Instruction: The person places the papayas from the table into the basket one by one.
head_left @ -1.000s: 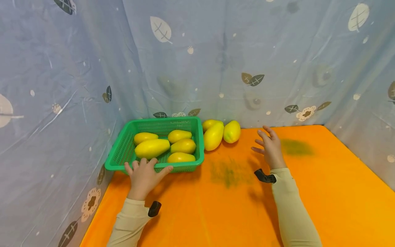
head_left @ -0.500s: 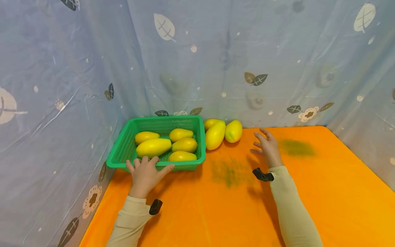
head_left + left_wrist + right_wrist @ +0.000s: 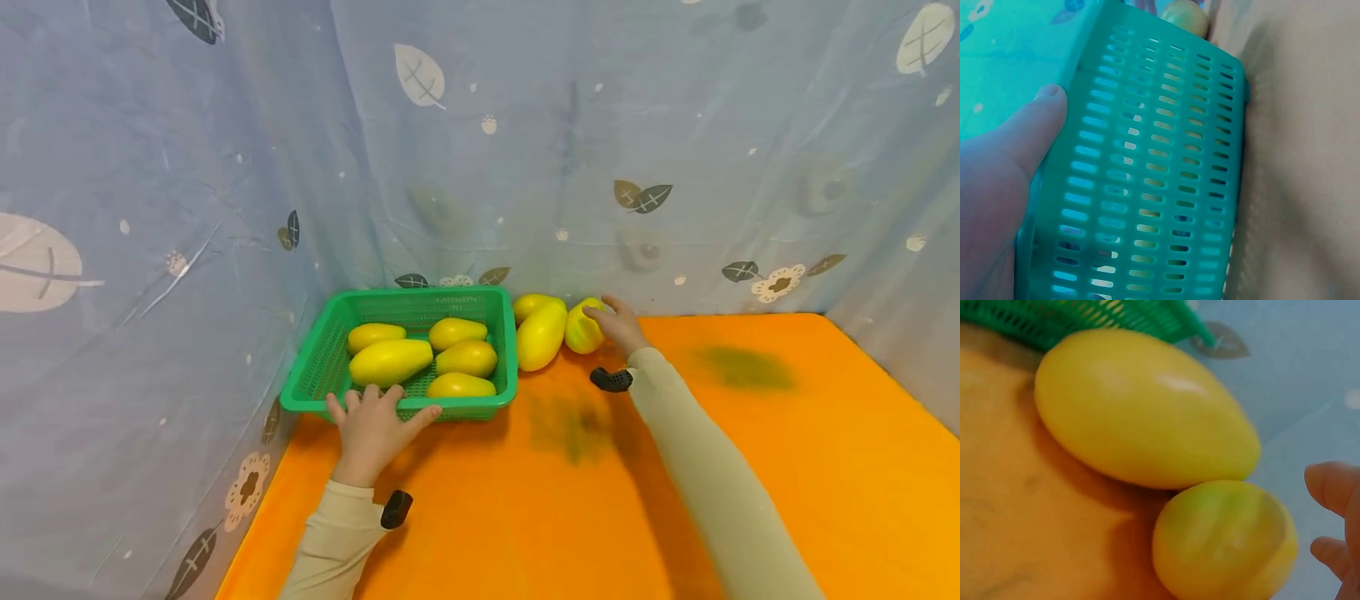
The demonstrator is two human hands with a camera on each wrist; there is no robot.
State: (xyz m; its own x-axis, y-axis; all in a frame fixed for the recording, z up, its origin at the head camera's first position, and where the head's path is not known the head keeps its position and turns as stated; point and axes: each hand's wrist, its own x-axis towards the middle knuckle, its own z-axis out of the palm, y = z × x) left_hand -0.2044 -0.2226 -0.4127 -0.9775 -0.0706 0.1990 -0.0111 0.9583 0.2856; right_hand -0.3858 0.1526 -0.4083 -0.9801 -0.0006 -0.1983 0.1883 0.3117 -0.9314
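My left hand (image 3: pixel 372 433) holds the front rim of a green plastic basket (image 3: pixel 480 403), fingers over the edge, thumb along it. The left wrist view shows the thumb (image 3: pixel 1047 119) on the rim above the slotted wall (image 3: pixel 1154 169). Several long yellow fruits, tapered like papayas, lie inside, one large fruit (image 3: pixel 390 362) among them. Right of the basket are three more. My right hand (image 3: pixel 619 323) reaches over the rightmost fruit (image 3: pixel 581 332), fingers loosely bent and holding nothing. In the right wrist view, fingertips (image 3: pixel 1325 484) are just beside that greenish-yellow fruit (image 3: pixel 1222 544).
Another large yellow fruit (image 3: pixel 542 336) leans near the basket's right side, with a third fruit (image 3: pixel 531 303) behind it. Blue leaf-printed sheeting (image 3: pixel 517 167) rises behind and along both sides. The orange table surface (image 3: pixel 480 517) carries dark green smudges.
My right hand has moved left and forward to the rightmost fruit. The left hand stays on the basket rim. The whole scene has shifted slightly right in the head view.
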